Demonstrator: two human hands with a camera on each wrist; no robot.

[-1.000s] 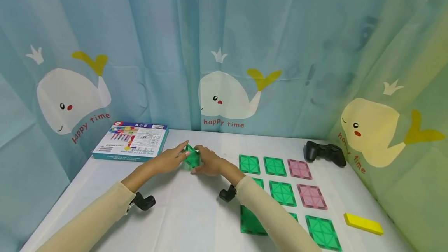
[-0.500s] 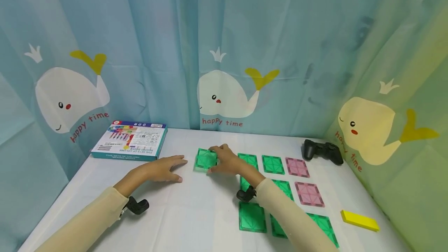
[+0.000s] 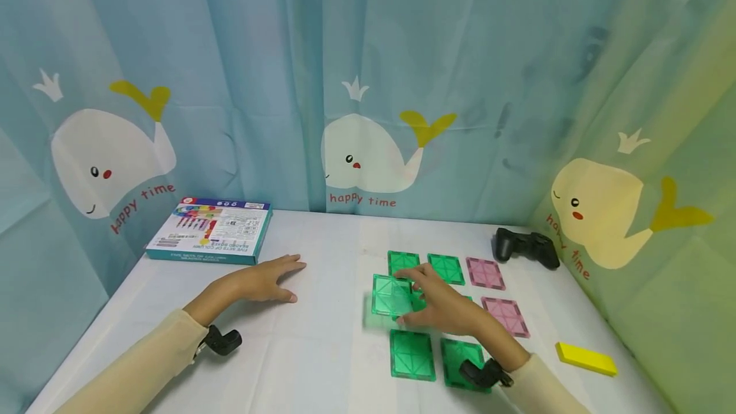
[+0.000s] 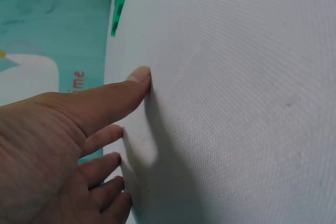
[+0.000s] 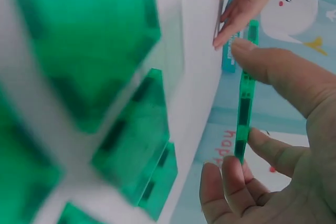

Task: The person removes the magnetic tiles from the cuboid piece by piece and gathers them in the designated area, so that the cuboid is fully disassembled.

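Note:
My right hand [image 3: 439, 302] pinches a translucent green square magnetic tile [image 3: 388, 296] between thumb and fingertips. In the right wrist view the held tile [image 5: 244, 108] appears edge-on, raised off the white tabletop. It overlaps the left column of laid-out green tiles, between the back-left tile [image 3: 404, 263] and the front-left one [image 3: 413, 354]. Part of the tile beneath is hidden by the right hand. My left hand [image 3: 261, 280] lies palm down at the table, fingers extended, holding nothing; the left wrist view shows its thumb [image 4: 121, 95] at the cloth.
Two pink tiles, one at the back [image 3: 485, 273] and one nearer [image 3: 505, 317], complete the right side of the tile rows. A black game controller [image 3: 526, 248] is at back right, a yellow block [image 3: 586, 359] at front right. A flat box [image 3: 213, 232] sits at back left.
Both hands were at the green piece; the left let go and drew back to the left. The right hand carried it rightward and nearer, over the tile rows, where it now shows as a single flat square.

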